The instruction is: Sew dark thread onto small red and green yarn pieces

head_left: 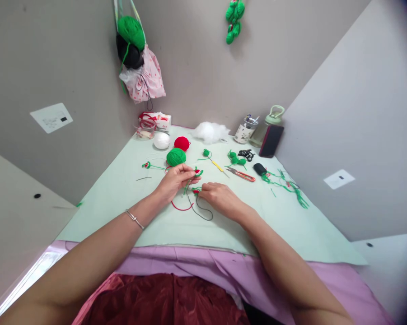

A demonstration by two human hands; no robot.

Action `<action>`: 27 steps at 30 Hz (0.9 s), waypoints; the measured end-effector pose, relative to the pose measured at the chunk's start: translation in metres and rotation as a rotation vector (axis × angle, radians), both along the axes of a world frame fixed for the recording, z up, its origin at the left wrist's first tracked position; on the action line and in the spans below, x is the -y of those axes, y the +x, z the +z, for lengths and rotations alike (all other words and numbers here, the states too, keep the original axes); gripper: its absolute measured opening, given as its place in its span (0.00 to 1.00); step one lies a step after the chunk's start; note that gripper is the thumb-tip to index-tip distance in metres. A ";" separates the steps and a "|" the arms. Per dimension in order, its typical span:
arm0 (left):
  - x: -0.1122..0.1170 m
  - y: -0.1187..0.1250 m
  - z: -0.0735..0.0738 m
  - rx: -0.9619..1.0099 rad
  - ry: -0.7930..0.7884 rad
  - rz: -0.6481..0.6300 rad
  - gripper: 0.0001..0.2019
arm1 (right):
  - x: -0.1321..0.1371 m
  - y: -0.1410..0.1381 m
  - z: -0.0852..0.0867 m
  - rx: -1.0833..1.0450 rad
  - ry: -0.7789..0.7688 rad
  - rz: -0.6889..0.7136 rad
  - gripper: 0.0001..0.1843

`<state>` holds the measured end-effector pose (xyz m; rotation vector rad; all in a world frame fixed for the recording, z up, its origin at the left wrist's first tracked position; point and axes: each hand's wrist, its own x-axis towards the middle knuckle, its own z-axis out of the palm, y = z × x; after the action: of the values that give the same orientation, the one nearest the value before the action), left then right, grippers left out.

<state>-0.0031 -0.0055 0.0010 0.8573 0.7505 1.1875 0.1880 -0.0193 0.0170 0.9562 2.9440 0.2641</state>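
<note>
Between the thumb and fingers of my left hand [178, 180] is a small crocheted piece [198, 172] in red, white and green. My right hand [220, 196] is close by on the right, its fingers curled and their tips at a second red and green crocheted piece [196, 191] low over the table. Its thumb and part of its grip are hidden. A dark thread [203, 218] loops down below the hands onto the table, and a red yarn end [181, 209] curves beside it. The green yarn ball [176, 157] lies just behind my left hand.
Beyond my hands lie a red yarn ball [182, 143], white ball [161, 140], stuffing [211, 132], yellow-handled crochet hook [218, 166], orange-handled thread snips [241, 174] and green crocheted balls [236, 159]. Yarn scraps [291, 185], a phone [271, 141] and a bottle [274, 116] are at right.
</note>
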 end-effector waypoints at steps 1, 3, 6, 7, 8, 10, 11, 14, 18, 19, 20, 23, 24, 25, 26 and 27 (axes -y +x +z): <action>0.000 0.000 0.000 0.002 0.000 -0.001 0.10 | 0.000 -0.002 -0.001 0.036 0.021 0.007 0.10; 0.000 0.000 0.000 0.005 0.002 -0.002 0.11 | 0.001 -0.007 -0.002 0.082 0.056 0.022 0.10; 0.000 0.000 0.000 0.000 0.002 0.004 0.11 | 0.004 -0.011 -0.002 0.086 0.065 0.024 0.09; 0.000 0.000 0.001 -0.001 0.005 0.010 0.10 | 0.005 -0.011 -0.001 0.063 0.043 0.015 0.09; 0.000 0.000 0.001 0.000 0.011 0.018 0.10 | 0.006 -0.009 0.001 0.020 0.000 0.001 0.09; 0.000 0.000 0.001 0.005 0.025 0.033 0.10 | 0.007 -0.002 0.008 -0.149 -0.161 -0.036 0.07; -0.001 0.000 0.001 0.008 0.030 0.037 0.11 | 0.007 0.003 0.012 -0.273 -0.277 -0.056 0.07; 0.000 0.000 0.002 0.000 0.032 0.041 0.10 | 0.005 0.021 0.028 -0.731 -0.640 -0.124 0.05; 0.002 0.001 0.004 -0.032 0.016 0.046 0.09 | -0.002 0.037 0.040 -1.376 -0.918 -0.208 0.04; 0.002 0.000 0.006 -0.036 0.018 0.056 0.09 | -0.005 0.039 0.041 -1.503 -0.954 -0.224 0.05; 0.001 -0.001 0.007 -0.039 0.027 0.076 0.09 | -0.007 0.040 0.042 -1.603 -0.980 -0.242 0.05; -0.006 -0.013 0.015 -0.035 0.087 0.225 0.11 | -0.014 0.043 0.043 -1.783 -1.043 -0.310 0.06; -0.010 -0.020 0.017 -0.029 0.108 0.302 0.12 | -0.017 0.045 0.043 -1.823 -1.069 -0.333 0.08; -0.014 -0.027 0.020 -0.024 0.124 0.367 0.12 | -0.020 0.047 0.042 -1.858 -1.099 -0.355 0.09; -0.018 -0.035 0.022 -0.017 0.145 0.427 0.11 | -0.024 0.049 0.041 -1.887 -1.129 -0.374 0.10; -0.023 -0.043 0.024 -0.014 0.163 0.470 0.11 | -0.027 0.052 0.039 -1.914 -1.151 -0.389 0.11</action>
<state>-0.0459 0.0170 0.0250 0.8472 0.9055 1.6791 0.2396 0.0078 0.0564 1.7540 2.1291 -3.3455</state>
